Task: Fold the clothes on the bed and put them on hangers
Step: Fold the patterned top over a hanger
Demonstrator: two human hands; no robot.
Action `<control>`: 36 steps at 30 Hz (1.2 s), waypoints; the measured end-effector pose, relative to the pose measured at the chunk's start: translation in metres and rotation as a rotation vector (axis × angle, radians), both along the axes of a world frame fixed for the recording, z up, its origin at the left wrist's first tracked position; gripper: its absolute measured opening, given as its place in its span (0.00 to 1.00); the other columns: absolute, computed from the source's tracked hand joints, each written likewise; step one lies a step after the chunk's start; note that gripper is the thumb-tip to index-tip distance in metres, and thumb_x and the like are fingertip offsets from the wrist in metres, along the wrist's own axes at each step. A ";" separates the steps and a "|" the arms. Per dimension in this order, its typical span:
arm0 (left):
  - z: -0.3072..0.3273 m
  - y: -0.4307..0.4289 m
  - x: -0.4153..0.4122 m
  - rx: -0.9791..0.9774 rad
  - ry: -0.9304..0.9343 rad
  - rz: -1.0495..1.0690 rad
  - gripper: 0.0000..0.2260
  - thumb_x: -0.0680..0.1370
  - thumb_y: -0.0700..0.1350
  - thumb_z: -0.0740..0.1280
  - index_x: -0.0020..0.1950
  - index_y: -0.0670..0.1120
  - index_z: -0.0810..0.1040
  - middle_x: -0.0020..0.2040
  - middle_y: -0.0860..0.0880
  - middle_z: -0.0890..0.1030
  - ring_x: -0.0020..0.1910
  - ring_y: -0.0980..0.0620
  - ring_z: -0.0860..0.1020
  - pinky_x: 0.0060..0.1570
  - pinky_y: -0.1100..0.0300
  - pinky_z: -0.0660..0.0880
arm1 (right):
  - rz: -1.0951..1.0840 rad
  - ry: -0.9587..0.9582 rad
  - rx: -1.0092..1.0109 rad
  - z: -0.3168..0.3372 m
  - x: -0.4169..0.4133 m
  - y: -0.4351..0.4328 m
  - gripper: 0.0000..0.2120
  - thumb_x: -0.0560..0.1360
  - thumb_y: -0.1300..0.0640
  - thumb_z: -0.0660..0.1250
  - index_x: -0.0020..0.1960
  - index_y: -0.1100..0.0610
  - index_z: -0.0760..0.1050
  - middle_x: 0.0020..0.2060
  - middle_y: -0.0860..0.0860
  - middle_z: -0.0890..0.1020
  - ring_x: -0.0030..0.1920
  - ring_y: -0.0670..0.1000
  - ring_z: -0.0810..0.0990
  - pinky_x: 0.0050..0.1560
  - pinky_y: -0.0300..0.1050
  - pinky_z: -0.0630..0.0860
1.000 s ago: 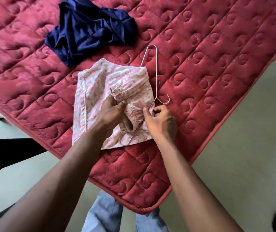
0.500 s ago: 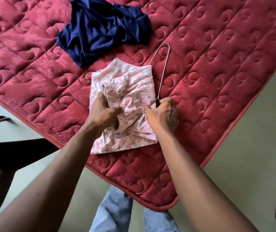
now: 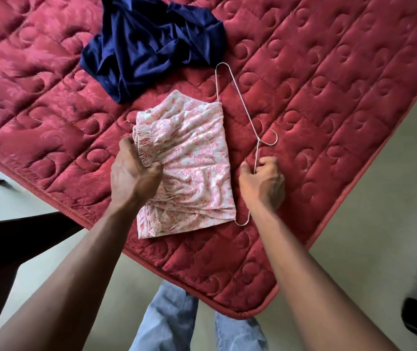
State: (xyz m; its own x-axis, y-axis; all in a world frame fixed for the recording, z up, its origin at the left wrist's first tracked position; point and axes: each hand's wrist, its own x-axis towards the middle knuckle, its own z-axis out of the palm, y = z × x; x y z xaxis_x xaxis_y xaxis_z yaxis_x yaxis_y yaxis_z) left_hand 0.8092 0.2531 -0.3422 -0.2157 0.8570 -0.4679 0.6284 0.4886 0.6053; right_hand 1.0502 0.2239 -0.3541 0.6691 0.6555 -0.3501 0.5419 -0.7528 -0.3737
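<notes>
Lying at centre frame on the red quilted bed (image 3: 329, 102): one pink-and-white printed garment (image 3: 197, 171), folded to a rough rectangle, its right edge running along the long bar of a wire hanger (image 3: 240, 102). That edge hides the bar, so the cloth appears to be wrapped over it; whether it passes fully round cannot be told.

Hanger, position: flat on the quilt just right of the garment, one corner toward the top of the frame, the other at the garment's lower right corner, hook pointing right. Probably laid this way so that the fold sits on the bar while the sloping wires are free to be grasped.

Left hand (image 3: 135, 173): fingers curled, gripping the gathered elastic band at the garment's left edge. Likely purpose: to anchor the cloth, or draw it taut, against a pull from the other side.

Right hand (image 3: 263, 182): thumb and fingers pinching the hanger's lower sloping wire just below the neck of the hook, a firm place to steer it from.

Navy garment (image 3: 151, 46): crumpled heap, upper centre, close by the hanger's top corner; whether touching cannot be told. Not yet folded or hung.

Also in view: pale floor (image 3: 379, 236), right; jeans-clad legs (image 3: 172, 323), bottom centre; dark furniture (image 3: 12, 239), lower left.
</notes>
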 end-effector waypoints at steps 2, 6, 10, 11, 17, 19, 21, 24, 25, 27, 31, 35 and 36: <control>0.000 0.001 0.003 -0.004 0.087 -0.025 0.25 0.76 0.45 0.71 0.70 0.45 0.65 0.59 0.43 0.74 0.59 0.42 0.73 0.61 0.47 0.72 | 0.101 -0.015 -0.018 -0.001 -0.006 -0.005 0.08 0.77 0.53 0.68 0.55 0.53 0.78 0.54 0.56 0.83 0.59 0.61 0.79 0.55 0.50 0.74; 0.006 -0.001 0.004 -0.025 0.038 0.029 0.36 0.74 0.43 0.72 0.78 0.49 0.59 0.67 0.43 0.72 0.67 0.43 0.72 0.70 0.47 0.68 | 0.046 0.112 0.110 0.009 0.003 0.001 0.07 0.81 0.59 0.61 0.51 0.50 0.76 0.44 0.52 0.86 0.45 0.62 0.84 0.45 0.53 0.78; 0.025 -0.006 -0.010 -0.116 -0.119 0.159 0.29 0.71 0.42 0.74 0.69 0.52 0.67 0.54 0.52 0.80 0.51 0.48 0.80 0.55 0.48 0.79 | -0.077 0.573 0.312 0.059 0.001 0.018 0.15 0.86 0.60 0.57 0.69 0.52 0.76 0.43 0.51 0.86 0.32 0.54 0.86 0.29 0.45 0.81; 0.034 -0.009 -0.015 -0.147 -0.180 0.224 0.29 0.69 0.42 0.76 0.67 0.53 0.69 0.53 0.51 0.82 0.50 0.48 0.81 0.54 0.48 0.80 | -0.025 0.613 0.344 0.080 -0.001 0.023 0.16 0.86 0.59 0.57 0.72 0.54 0.75 0.44 0.52 0.86 0.31 0.56 0.86 0.27 0.43 0.80; 0.115 -0.073 -0.050 -0.106 -0.534 0.567 0.22 0.69 0.30 0.76 0.61 0.39 0.79 0.51 0.41 0.84 0.44 0.45 0.80 0.36 0.58 0.76 | 0.487 0.623 0.447 0.224 -0.025 0.038 0.14 0.86 0.55 0.60 0.68 0.51 0.78 0.46 0.46 0.88 0.29 0.55 0.86 0.22 0.40 0.72; 0.161 -0.106 -0.055 -0.043 -0.609 0.601 0.20 0.69 0.31 0.77 0.60 0.38 0.79 0.50 0.41 0.83 0.45 0.46 0.79 0.38 0.58 0.73 | 0.685 0.614 0.471 0.284 -0.035 0.030 0.12 0.85 0.56 0.61 0.64 0.49 0.80 0.45 0.46 0.88 0.29 0.53 0.86 0.26 0.45 0.76; 0.206 -0.146 -0.059 0.044 -0.650 0.672 0.19 0.71 0.32 0.76 0.60 0.39 0.79 0.49 0.44 0.84 0.40 0.50 0.81 0.38 0.59 0.74 | 0.887 0.583 0.524 0.343 -0.048 0.015 0.12 0.85 0.58 0.62 0.61 0.46 0.81 0.45 0.46 0.88 0.29 0.51 0.85 0.28 0.45 0.77; 0.285 -0.216 -0.058 0.220 -0.583 0.766 0.18 0.76 0.36 0.76 0.65 0.41 0.78 0.45 0.47 0.84 0.41 0.50 0.82 0.46 0.52 0.78 | 1.231 0.401 0.655 0.429 -0.068 -0.016 0.13 0.82 0.58 0.63 0.61 0.47 0.82 0.45 0.42 0.88 0.34 0.45 0.86 0.36 0.45 0.80; 0.311 -0.235 -0.058 0.279 -0.538 0.787 0.19 0.76 0.39 0.77 0.65 0.43 0.78 0.48 0.46 0.85 0.44 0.48 0.83 0.48 0.51 0.79 | 1.331 0.321 0.709 0.456 -0.077 -0.026 0.14 0.80 0.57 0.63 0.62 0.47 0.82 0.45 0.42 0.88 0.38 0.46 0.87 0.39 0.47 0.81; 0.370 -0.280 -0.064 0.436 -0.434 0.851 0.19 0.74 0.44 0.80 0.62 0.49 0.80 0.53 0.47 0.86 0.51 0.47 0.84 0.47 0.53 0.81 | 1.513 0.216 0.814 0.512 -0.098 -0.055 0.17 0.78 0.55 0.62 0.63 0.47 0.81 0.47 0.44 0.88 0.44 0.51 0.87 0.43 0.51 0.82; 0.484 -0.360 -0.086 0.774 -0.107 0.895 0.18 0.72 0.56 0.78 0.59 0.55 0.79 0.52 0.52 0.86 0.53 0.53 0.84 0.53 0.56 0.80 | 1.779 0.112 1.029 0.599 -0.153 -0.125 0.14 0.78 0.54 0.63 0.61 0.45 0.81 0.46 0.43 0.88 0.45 0.53 0.87 0.42 0.47 0.80; 0.564 -0.446 -0.106 0.953 0.101 0.940 0.16 0.76 0.55 0.76 0.61 0.59 0.76 0.53 0.57 0.84 0.53 0.59 0.83 0.51 0.61 0.79 | 1.904 0.187 1.280 0.658 -0.200 -0.203 0.13 0.78 0.50 0.64 0.59 0.44 0.83 0.42 0.51 0.88 0.42 0.60 0.86 0.40 0.52 0.82; 0.576 -0.473 -0.113 0.967 0.150 0.971 0.19 0.74 0.57 0.75 0.63 0.56 0.76 0.54 0.56 0.83 0.54 0.59 0.82 0.52 0.61 0.79 | 1.919 0.242 1.335 0.669 -0.213 -0.225 0.14 0.77 0.50 0.65 0.59 0.44 0.83 0.40 0.52 0.87 0.41 0.61 0.86 0.40 0.53 0.82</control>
State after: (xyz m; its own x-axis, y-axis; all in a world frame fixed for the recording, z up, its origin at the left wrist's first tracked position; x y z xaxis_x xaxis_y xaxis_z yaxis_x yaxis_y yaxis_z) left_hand 0.6961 -0.2198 0.2336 -0.9037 0.3028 0.3028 0.3691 0.1925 0.9092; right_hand 0.8377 -0.0014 0.3152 -0.7202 0.0980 0.6869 -0.0431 0.9818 -0.1852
